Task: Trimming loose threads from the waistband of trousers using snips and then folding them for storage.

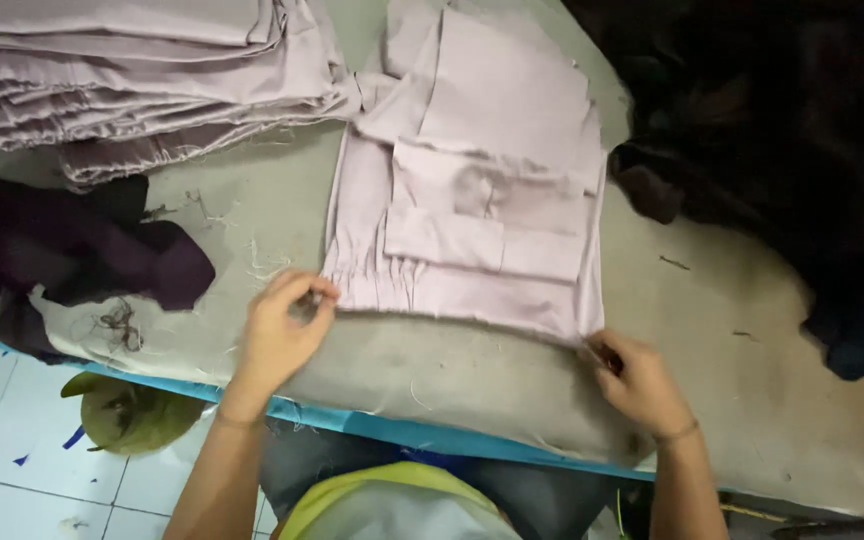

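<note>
Pale lilac garment piece (472, 200) lies flat on the grey table (752, 400), spread just ahead of both hands. It has gathered pleats at the near-left edge and folded rectangular patches layered on top. Left hand (277, 335) pinches its near-left corner, right hand (637, 380) pinches the near-right corner. Stack of the same lilac fabric (132, 70) sits beyond the left hand, dark purple scrap (72, 250) to its left, dark cloth heap (792, 150) beyond the right hand.

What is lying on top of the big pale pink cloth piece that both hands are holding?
On the pale pink cloth piece lie smaller pink patches, overlapping, one with a pocket-like flap. What lies under them is covered. The left hand and right hand pinch its near corners.
</note>
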